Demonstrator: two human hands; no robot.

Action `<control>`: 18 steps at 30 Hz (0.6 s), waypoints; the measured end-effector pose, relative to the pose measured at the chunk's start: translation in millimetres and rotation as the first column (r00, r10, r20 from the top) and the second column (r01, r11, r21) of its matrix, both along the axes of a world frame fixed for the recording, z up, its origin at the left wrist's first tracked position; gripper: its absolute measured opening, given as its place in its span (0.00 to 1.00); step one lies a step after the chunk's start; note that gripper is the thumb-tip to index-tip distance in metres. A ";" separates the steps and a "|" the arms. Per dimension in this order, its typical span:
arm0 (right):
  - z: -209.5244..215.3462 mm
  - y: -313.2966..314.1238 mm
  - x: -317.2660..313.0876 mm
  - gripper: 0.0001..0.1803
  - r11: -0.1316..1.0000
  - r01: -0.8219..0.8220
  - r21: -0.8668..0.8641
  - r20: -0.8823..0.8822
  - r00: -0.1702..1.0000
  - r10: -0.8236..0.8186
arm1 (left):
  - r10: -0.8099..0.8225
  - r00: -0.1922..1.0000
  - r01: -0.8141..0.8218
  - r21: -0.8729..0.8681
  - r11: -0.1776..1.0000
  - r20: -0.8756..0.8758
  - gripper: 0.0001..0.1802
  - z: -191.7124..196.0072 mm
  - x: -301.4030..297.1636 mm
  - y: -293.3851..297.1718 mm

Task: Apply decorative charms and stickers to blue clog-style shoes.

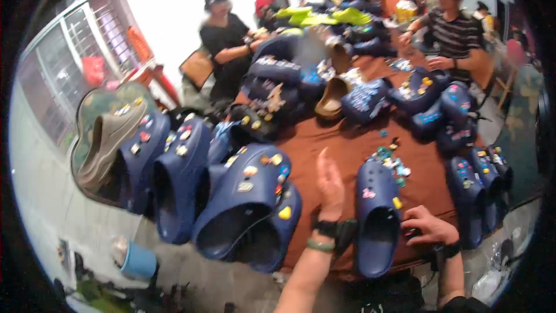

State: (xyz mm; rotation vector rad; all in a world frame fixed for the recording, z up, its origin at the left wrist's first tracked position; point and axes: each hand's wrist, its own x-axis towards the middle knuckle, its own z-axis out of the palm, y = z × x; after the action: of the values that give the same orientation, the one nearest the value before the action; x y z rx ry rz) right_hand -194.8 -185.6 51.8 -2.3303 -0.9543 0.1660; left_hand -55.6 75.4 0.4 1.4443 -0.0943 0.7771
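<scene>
The left hand (330, 185) is hovering, fingers straight and empty; the navy clog (376, 200) is lying at the worktop's (307, 145) near edge, probably light, springy, best gripped at its sides. Just beside it, the right hand (430, 226) is hovering, fingers bent, apart.

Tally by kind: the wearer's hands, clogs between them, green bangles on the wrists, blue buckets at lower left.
Left hand and right hand: 2
Navy clog: 1
Green bangle: 1
Blue bucket: 1
Total: 5
</scene>
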 end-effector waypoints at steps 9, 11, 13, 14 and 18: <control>-33.6 -3.8 39.8 0.13 0.889 0.400 0.222 0.149 0.888 -0.436 | -0.041 0.999 0.044 0.102 0.994 -0.036 0.20 -21.3 13.1 4.7; -16.4 16.9 59.0 0.09 0.817 0.401 0.416 0.247 0.814 -0.525 | -0.208 0.957 0.190 -0.106 0.976 -0.202 0.18 -33.1 12.1 8.7; -26.9 5.3 76.9 0.07 0.721 0.453 0.525 0.118 0.800 -0.588 | -0.536 0.764 0.337 -0.487 0.806 -0.359 0.14 -19.9 -3.7 0.2; -36.3 8.4 88.1 0.05 0.617 0.503 0.605 -0.044 0.795 -0.605 | -0.598 0.722 0.325 -0.592 0.737 -0.348 0.12 -20.5 -8.0 0.2; -54.3 33.0 109.5 0.07 0.299 0.541 0.786 -0.302 0.758 -0.579 | -0.779 0.620 0.432 -0.791 0.433 -0.087 0.09 -56.3 7.0 11.0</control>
State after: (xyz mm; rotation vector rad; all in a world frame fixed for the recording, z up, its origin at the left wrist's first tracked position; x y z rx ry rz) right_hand -85.3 -152.6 -2.6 -1.5468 -0.0459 -0.5501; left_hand -48.6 86.4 -55.9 0.6695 0.0279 -0.2065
